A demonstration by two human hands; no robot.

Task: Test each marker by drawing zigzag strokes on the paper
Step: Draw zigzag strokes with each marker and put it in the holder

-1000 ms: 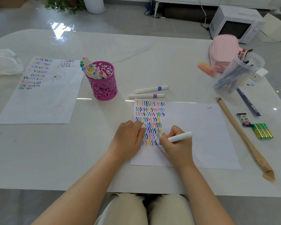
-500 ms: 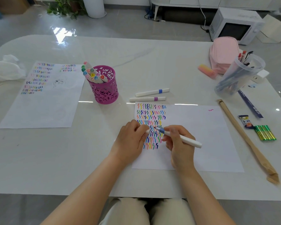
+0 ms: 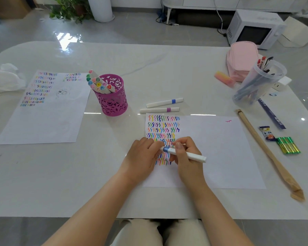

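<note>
A white sheet of paper (image 3: 220,153) lies in front of me with rows of coloured zigzag strokes in its upper left part. My right hand (image 3: 187,157) grips a white marker with a blue band (image 3: 194,156), held level just above the strokes. My left hand (image 3: 142,157) pinches the marker's white cap at its left end, so both hands meet over the strokes. Two more white markers, one with a blue band (image 3: 164,102) and one with a purple band (image 3: 159,110), lie just beyond the paper. A magenta cup (image 3: 112,102) holds several markers.
A second sheet with strokes (image 3: 43,110) lies at the left. A pink pouch (image 3: 242,59), a clear cup of pens (image 3: 256,84), a pink eraser (image 3: 224,79), a long wooden stick (image 3: 267,153), green batteries (image 3: 288,145) and a dark ruler (image 3: 271,114) crowd the right side.
My right hand lifted the marker off the paper and turned it level. The tip has come to my left hand, whose fingers now close on the marker's end with the cap.
</note>
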